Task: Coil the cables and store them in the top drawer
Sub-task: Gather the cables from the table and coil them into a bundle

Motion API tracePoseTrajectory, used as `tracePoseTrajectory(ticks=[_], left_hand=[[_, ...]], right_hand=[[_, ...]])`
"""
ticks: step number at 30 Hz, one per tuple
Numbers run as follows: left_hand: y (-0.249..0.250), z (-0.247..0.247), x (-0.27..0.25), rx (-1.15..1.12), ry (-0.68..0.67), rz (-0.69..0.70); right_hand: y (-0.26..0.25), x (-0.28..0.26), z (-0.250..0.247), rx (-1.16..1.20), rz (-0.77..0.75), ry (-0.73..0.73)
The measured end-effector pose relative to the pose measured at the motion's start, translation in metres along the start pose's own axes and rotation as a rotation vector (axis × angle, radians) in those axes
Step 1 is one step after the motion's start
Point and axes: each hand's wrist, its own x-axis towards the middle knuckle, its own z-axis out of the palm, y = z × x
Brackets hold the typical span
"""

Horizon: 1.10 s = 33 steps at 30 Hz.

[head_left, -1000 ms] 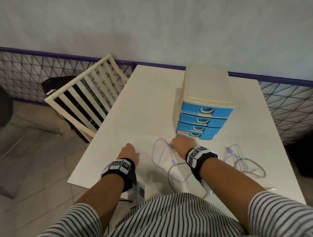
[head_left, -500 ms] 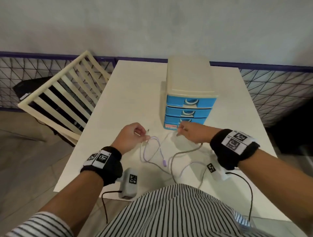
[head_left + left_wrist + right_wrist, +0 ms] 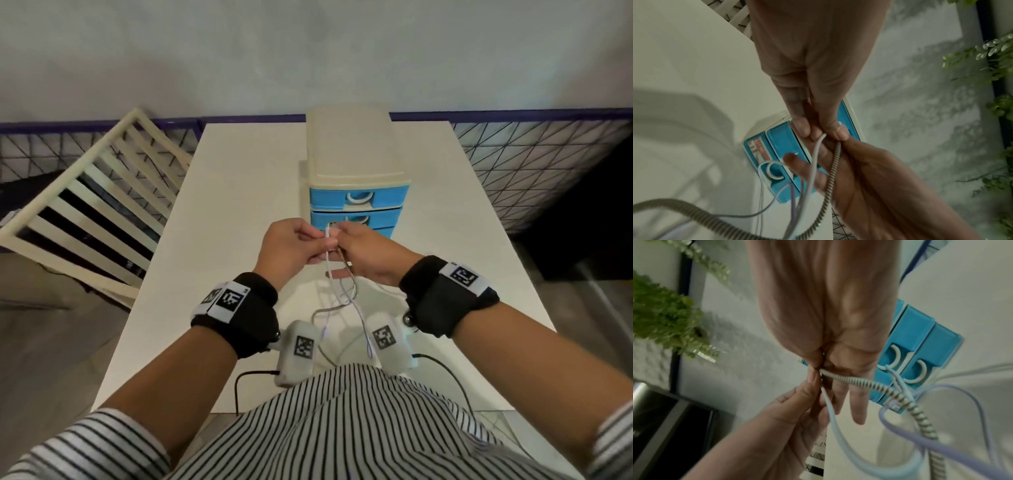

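A cream drawer unit (image 3: 352,150) with blue drawers stands mid-table; its top drawer (image 3: 358,198) is closed. Both hands are raised just in front of it, fingertips together. My left hand (image 3: 317,241) pinches the end of a thin pale lilac cable (image 3: 328,263) between thumb and forefinger (image 3: 800,128). My right hand (image 3: 342,240) pinches the end of a grey braided cable (image 3: 350,272), seen close in the right wrist view (image 3: 869,384). Both cables hang down in loose tangled loops onto the white table (image 3: 239,192).
A white slatted frame (image 3: 85,205) leans off the table's left side. Black wire mesh fencing (image 3: 534,164) runs behind and to the right. Two white tagged camera modules (image 3: 298,353) hang under my wrists near the table's front edge. A green plant (image 3: 663,318) shows on the wall.
Both hands rose off the table and came together in front of the drawers, lifting the two cable ends. Earlier they were apart and low over the loose cables.
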Motion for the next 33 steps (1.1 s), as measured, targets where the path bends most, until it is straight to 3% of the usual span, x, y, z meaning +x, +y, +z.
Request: tracePoseTrajectory(ticks=[4, 9, 12, 14, 17, 21, 28, 33], left_hand=[[-0.004, 0.004, 0.002, -0.015, 0.005, 0.032], [-0.016, 0.010, 0.004, 0.031, -0.052, 0.064], [-0.035, 0.010, 0.012, 0.044, -0.026, -0.021], [-0.052, 0.011, 0.018, 0.253, -0.144, -0.057], [-0.071, 0.021, 0.021, 0.750, -0.481, -0.047], [-0.088, 0.038, 0.018, 1.065, -0.636, -0.085], [-0.091, 0.037, 0.017, 1.155, -0.606, -0.003], [-0.065, 0.001, 0.020, 0.865, -0.390, 0.164]], right_hand=[[0.001, -0.003, -0.008, 0.052, 0.005, -0.060], [0.005, -0.006, -0.017, -0.146, -0.043, 0.096], [0.005, -0.011, -0.019, -0.094, -0.032, 0.107], [0.004, -0.014, -0.019, -0.051, -0.025, 0.102], [0.002, -0.015, -0.018, -0.029, -0.039, 0.119], [0.000, -0.016, -0.019, -0.047, -0.058, 0.140], [-0.005, -0.012, -0.020, -0.066, -0.056, 0.183], [-0.004, -0.010, -0.026, -0.248, -0.105, 0.242]])
